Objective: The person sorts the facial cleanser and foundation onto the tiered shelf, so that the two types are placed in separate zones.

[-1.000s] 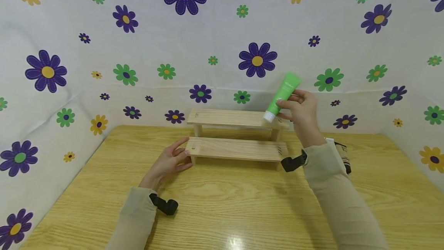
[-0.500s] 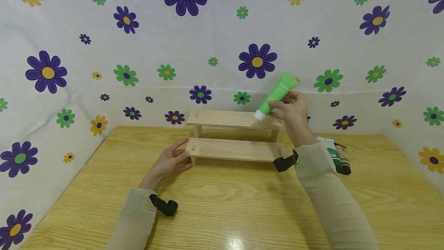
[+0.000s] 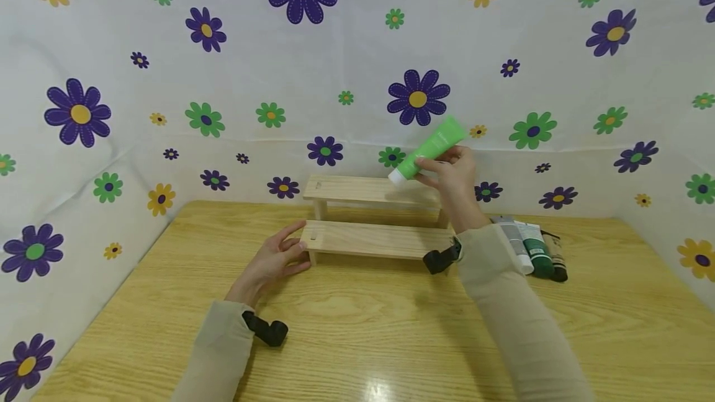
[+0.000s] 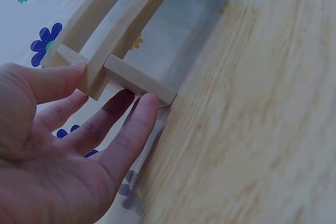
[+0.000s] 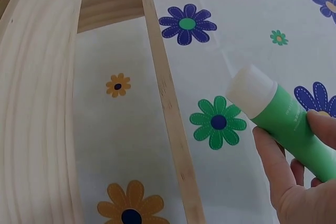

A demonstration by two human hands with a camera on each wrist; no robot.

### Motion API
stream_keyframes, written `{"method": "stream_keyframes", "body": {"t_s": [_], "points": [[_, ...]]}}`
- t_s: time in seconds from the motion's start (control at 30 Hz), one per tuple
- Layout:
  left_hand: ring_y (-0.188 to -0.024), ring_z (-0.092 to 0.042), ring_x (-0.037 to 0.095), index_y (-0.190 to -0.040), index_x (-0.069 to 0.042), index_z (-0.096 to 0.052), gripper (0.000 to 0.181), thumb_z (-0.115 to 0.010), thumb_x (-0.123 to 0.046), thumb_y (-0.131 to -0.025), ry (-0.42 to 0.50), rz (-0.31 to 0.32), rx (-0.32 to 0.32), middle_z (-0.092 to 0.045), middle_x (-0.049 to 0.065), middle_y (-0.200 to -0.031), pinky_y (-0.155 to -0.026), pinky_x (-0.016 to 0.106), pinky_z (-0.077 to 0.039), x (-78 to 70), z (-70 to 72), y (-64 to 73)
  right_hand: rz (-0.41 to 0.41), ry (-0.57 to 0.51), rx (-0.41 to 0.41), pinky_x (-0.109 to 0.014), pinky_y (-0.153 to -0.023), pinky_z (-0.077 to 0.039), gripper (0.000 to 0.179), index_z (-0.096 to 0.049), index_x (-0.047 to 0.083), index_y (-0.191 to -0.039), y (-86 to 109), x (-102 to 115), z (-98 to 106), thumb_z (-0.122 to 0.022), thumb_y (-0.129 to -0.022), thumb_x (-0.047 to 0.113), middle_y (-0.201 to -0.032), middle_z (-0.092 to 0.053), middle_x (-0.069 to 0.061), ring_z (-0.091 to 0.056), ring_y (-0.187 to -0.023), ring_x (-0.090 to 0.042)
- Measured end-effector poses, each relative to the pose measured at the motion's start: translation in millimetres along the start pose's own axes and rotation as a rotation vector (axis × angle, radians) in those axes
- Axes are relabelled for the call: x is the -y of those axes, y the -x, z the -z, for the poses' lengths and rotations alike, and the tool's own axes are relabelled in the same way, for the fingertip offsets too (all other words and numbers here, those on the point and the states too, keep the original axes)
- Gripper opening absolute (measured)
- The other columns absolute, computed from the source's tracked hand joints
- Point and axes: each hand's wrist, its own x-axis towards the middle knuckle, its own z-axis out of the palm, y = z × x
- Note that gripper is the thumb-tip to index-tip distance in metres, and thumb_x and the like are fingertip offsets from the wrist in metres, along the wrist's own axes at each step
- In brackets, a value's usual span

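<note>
My right hand (image 3: 455, 178) holds a green squeeze tube (image 3: 432, 147) with a white cap between thumb and fingers. The tube tilts, cap low and to the left, above the upper board of a two-step wooden rack (image 3: 368, 237). In the right wrist view its cap (image 5: 252, 91) points toward the rack's rear board (image 5: 170, 106). My left hand (image 3: 276, 256) grips the left end of the rack's lower step. The left wrist view has the thumb (image 4: 60, 81) on the board's end and fingertips (image 4: 149, 103) against the leg (image 4: 139, 80).
Several tubes lie side by side on the table right of the rack: a grey one (image 3: 514, 241), a green and white one (image 3: 537, 250) and a tan one (image 3: 555, 256) with a black cap. A flower-printed cloth (image 3: 346, 48) hangs behind the wooden table (image 3: 346, 327).
My right hand has moved left with the green tube, over the rack's upper step, and the tube leans more. The tubes at right are uncovered. My left hand stays put.
</note>
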Motion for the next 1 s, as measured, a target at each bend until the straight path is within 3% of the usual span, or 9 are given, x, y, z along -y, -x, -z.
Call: {"method": "stream_keyframes", "body": {"t_s": [0.33,0.57,0.8,1.0], "points": [[-0.136,-0.042,0.048,-0.163,-0.010,-0.021,0.058,-0.040,-0.002,-0.109,0.006,-0.008,0.016,-0.036,0.033,-0.152,-0.104,0.048,-0.049,0.9,0.7,-1.3,0.037,-0.038,0.075,-0.032,-0.088,-0.058,0.064,-0.030,-0.003,-0.143,3.5,-9,-15,-0.065,-0.090,-0.017,-0.121,-0.047,-0.012,-0.054,-0.126,-0.034],[-0.136,-0.042,0.047,-0.163,-0.010,-0.021,0.058,-0.040,-0.001,-0.109,0.006,-0.010,0.014,-0.036,0.033,-0.152,-0.103,0.047,-0.050,0.6,1.3,-1.5,0.015,-0.042,0.074,-0.030,-0.087,-0.059,0.066,-0.033,-0.004,-0.143,3.6,-16,-27,-0.065,-0.088,-0.020,-0.120,-0.049,-0.013,-0.056,-0.124,-0.037],[-0.135,-0.044,0.045,-0.163,-0.010,-0.021,0.058,-0.041,-0.002,-0.109,0.014,-0.007,0.011,-0.037,0.033,-0.152,-0.102,0.046,-0.051,1.3,2.2,-2.2,0.028,-0.042,0.086,-0.037,-0.091,-0.058,0.065,-0.039,-0.004,-0.141,4.0,-23,-39,-0.067,-0.085,-0.023,-0.126,-0.053,-0.019,-0.058,-0.123,-0.038],[-0.133,-0.046,0.043,-0.163,-0.009,-0.021,0.058,-0.041,-0.002,-0.109,0.015,-0.005,0.006,-0.038,0.032,-0.151,-0.102,0.046,-0.051,1.6,1.6,-1.5,0.038,0.006,0.077,-0.036,-0.090,-0.058,0.066,-0.039,-0.007,-0.139,4.4,-26,-49,-0.069,-0.083,-0.023,-0.118,-0.053,-0.017,-0.058,-0.112,-0.032]]}}
